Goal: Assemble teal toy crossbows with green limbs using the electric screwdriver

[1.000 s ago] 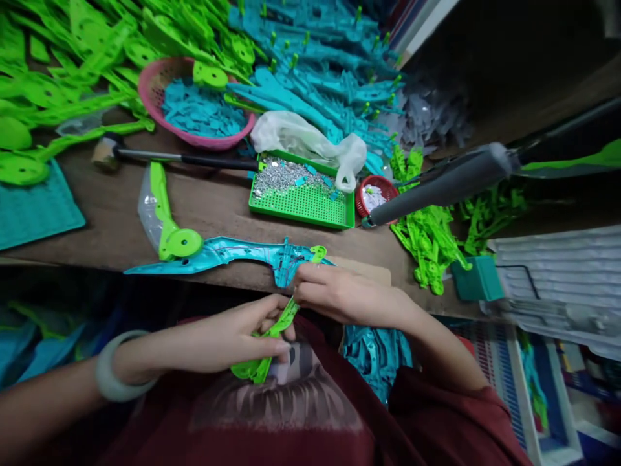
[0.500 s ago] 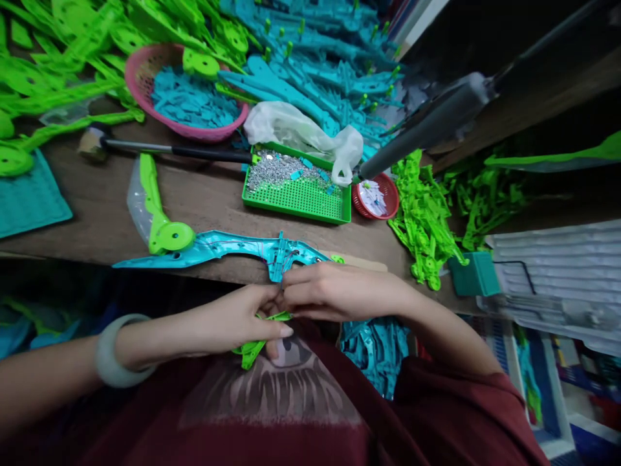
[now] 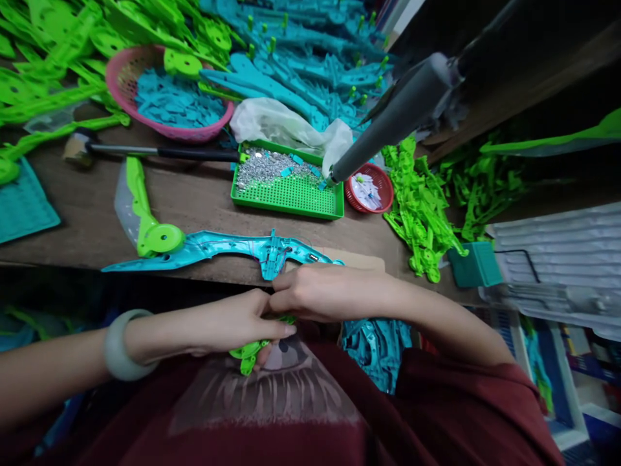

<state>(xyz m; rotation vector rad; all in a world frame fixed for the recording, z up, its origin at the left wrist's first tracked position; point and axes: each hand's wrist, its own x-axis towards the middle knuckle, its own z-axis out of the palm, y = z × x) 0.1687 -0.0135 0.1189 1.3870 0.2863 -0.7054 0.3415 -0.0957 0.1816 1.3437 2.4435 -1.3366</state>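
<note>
Head view: left hand [image 3: 233, 318] gripping a green plastic part [image 3: 248, 355] just off the near edge of the surface [image 3: 198, 191], right hand [image 3: 317, 291] curled in against the left, its hold hidden, can't tell; teal frame [image 3: 233, 243] lies along that edge

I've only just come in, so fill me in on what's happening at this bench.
A person holds a bright green plastic part in the left hand, just in front of the wooden bench. The right hand is close against the left, its fingers bent down; its grip is hidden. Just beyond them, a long blue part lies on the bench, with a green arm piece at its left end. Farther back are a green tray of silvery bits and a hammer.
</note>
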